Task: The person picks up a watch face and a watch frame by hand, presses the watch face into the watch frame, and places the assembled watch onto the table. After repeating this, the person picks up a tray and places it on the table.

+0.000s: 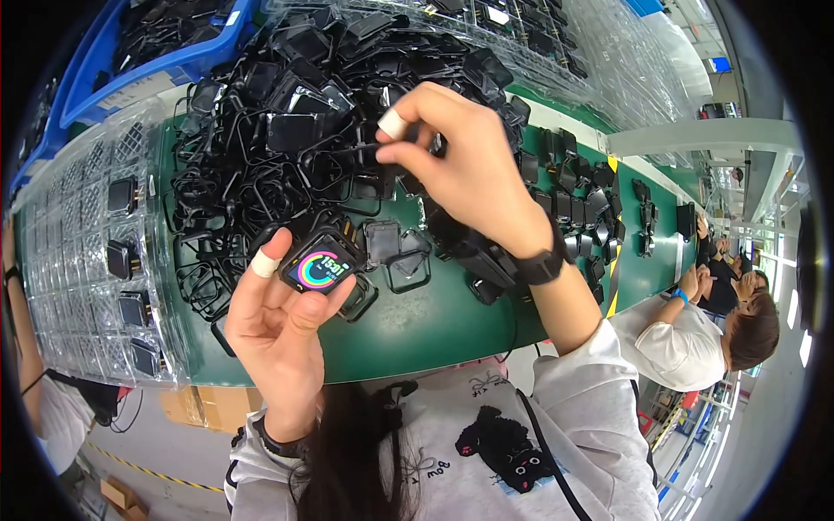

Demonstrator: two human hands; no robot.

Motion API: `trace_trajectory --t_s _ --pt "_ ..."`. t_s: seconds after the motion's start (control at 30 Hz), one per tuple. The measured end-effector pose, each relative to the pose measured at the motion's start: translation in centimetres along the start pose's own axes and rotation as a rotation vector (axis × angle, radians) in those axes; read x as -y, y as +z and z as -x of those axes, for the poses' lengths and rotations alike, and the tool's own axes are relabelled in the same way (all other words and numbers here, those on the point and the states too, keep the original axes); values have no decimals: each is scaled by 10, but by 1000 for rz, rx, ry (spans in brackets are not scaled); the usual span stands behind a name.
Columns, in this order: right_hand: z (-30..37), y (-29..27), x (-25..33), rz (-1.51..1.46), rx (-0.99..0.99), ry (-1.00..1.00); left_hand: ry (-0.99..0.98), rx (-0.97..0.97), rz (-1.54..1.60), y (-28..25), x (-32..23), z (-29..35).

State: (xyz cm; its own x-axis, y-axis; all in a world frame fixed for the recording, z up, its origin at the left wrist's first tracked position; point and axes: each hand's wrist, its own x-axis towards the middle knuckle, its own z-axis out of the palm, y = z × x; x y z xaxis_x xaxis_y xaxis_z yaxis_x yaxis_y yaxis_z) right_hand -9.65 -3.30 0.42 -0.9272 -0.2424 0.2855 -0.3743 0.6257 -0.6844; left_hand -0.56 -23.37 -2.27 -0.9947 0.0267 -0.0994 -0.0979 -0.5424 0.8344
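Observation:
My left hand [282, 334] is closed around a square black smartwatch body [322, 264] with a lit screen showing a coloured ring. A pale finger cot covers one of its fingertips. Raised over the pile, my right hand [452, 161] has thumb and forefinger curled together, also with a pale cot. A thin dark edge shows at those fingertips, but whether it is held or part of the pile behind is unclear. Below and beyond both hands lies a large heap of black square frames [248, 165]. Several clear square pieces [382, 241] lie on the green table [417, 326] between my hands.
Clear plastic trays [78, 260] at left hold several watch bodies. A blue bin [165, 65] of dark parts stands at far left. More clear trays [599, 65] are stacked at the back. Watch bodies [573, 204] stand in rows to the right. A co-worker [686, 343] sits further right.

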Motion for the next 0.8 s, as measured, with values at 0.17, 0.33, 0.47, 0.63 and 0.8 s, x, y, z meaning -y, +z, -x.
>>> trace_trajectory --t_s 0.17,0.33,0.47,0.63,0.8 --pt "40 -34 40 3 -15 -535 2 -5 66 1 0 -1" --pt "81 -36 50 103 -91 -650 -40 75 77 16 3 1" --pt "97 -41 51 116 -152 -610 -20 169 74 25 6 4" --pt "104 -49 46 138 -91 -594 -21 225 42 30 9 6" --pt "104 -51 42 57 -87 -564 -54 192 34 36 9 9"
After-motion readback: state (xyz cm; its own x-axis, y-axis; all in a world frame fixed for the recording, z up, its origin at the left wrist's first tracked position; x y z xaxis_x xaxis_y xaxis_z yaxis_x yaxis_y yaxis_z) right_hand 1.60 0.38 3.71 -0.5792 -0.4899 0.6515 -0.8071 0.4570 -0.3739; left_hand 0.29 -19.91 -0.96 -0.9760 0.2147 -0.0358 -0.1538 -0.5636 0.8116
